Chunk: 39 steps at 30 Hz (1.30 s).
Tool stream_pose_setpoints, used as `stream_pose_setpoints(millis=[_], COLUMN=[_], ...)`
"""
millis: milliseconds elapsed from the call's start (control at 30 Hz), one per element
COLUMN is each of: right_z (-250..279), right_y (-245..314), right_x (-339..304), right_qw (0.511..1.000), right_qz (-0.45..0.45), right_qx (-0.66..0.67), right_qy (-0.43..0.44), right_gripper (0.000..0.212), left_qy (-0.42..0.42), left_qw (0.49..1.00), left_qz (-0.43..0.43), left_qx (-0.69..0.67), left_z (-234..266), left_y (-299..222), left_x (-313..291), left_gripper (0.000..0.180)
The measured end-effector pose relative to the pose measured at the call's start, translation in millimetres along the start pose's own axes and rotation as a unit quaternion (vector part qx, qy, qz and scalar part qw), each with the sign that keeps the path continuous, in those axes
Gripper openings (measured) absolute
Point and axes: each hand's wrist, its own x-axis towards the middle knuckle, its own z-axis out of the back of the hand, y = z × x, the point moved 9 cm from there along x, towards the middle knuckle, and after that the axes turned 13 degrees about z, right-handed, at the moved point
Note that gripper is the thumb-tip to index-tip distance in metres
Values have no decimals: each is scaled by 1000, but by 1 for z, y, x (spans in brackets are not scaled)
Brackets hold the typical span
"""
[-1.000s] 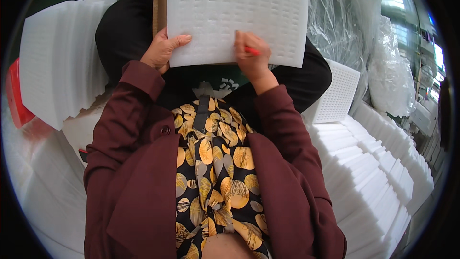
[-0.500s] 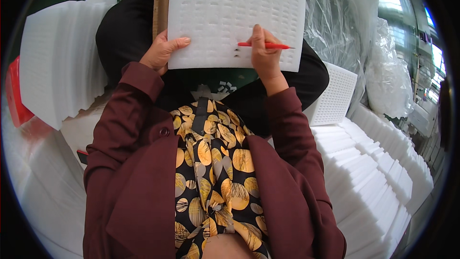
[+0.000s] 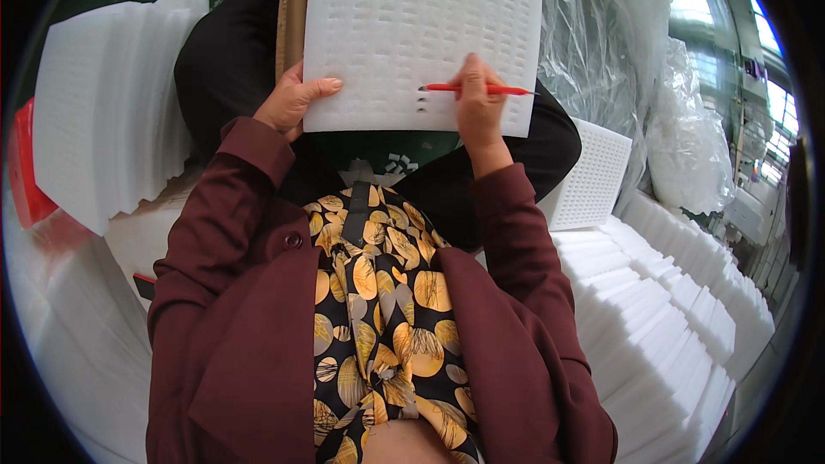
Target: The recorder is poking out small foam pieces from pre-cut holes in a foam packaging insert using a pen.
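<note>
A white foam sheet [image 3: 378,43] with rows of small slits lies over my lap. My left hand [image 3: 296,99] is closed on its left edge near the lower corner, thumb on top and fingers underneath. In my right hand [image 3: 481,107] is a slim red pen-like tool [image 3: 443,87], pinched between thumb and fingers and held almost level above the lower right part of the sheet. The tool's left end is over a slit, just above a couple of dark openings [image 3: 421,105] in the foam. Its thin right end sticks out past the hand.
Cardboard [image 3: 292,13] shows along the sheet's left side. Small white foam bits [image 3: 400,163] lie below it. Foam sheets [image 3: 112,103] stand stacked at left by a red object [image 3: 30,172]. More foam stacks [image 3: 653,326], a perforated foam block [image 3: 593,172] and clear plastic [image 3: 601,60] are at right.
The sheet appears slightly lower in the picture. My right hand and the red tool have shifted a little down, the tool's left end now reaching over the column of slits. My left hand keeps its hold.
</note>
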Motion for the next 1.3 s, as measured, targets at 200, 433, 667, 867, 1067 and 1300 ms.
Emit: stream_pose_setpoints(millis=[200,433,667,867,1067,1300], right_z=[21,-31,-10,-32,-24,-33], right_y=[2,48,13,24,34,31], right_x=[-3,3,8,11,2,2], right_qw=[994,899,998,992,992,984], right_qz=[-50,248,50,127,125,145], right_qx=[50,-351,6,5,-16,-84], right_qy=[-85,83,-27,25,32,63], right_gripper=[34,31,28,28,29,30], left_qy=[5,27,3,3,-5,-7], left_qw=[1000,999,1000,1000,1000,999], left_qz=[8,0,-8,-13,-14,-21], left_qx=[8,23,12,22,23,31], left_z=[1,-9,-3,-6,-1,-4], left_y=[2,-1,0,-1,-3,-2], left_x=[3,1,1,3,1,3], left_gripper=[47,46,44,41,41,41])
